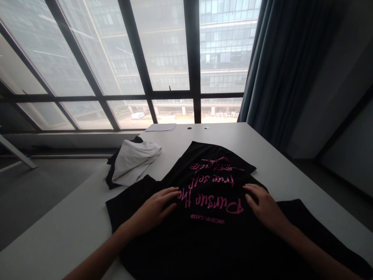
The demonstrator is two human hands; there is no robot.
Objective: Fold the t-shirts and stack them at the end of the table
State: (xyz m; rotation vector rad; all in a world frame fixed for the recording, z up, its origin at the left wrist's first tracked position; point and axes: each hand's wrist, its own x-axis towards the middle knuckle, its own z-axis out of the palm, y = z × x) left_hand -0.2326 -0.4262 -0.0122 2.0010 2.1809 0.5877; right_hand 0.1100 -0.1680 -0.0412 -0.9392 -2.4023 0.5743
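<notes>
A black T-shirt (175, 245) with pink lettering is spread over the near part of the table, its print upside down from where I look. My left hand (159, 204) rests on the shirt's left side by the lettering, fingers stretched out and palm down. On the right of the print, my right hand (262, 204) touches the fabric with its fingers extended and thumb apart. Neither hand grips the cloth. The shirt's far end narrows toward the back, with a fold near the top of the print. Sleeves reach out to both sides.
The white table (72, 217) runs toward large windows. Crumpled white and black clothing (132, 159) lies at its left edge. Papers (161, 127) and a dark round cable hole (189, 128) are at the far end. A blue-grey curtain (279, 70) hangs on the right.
</notes>
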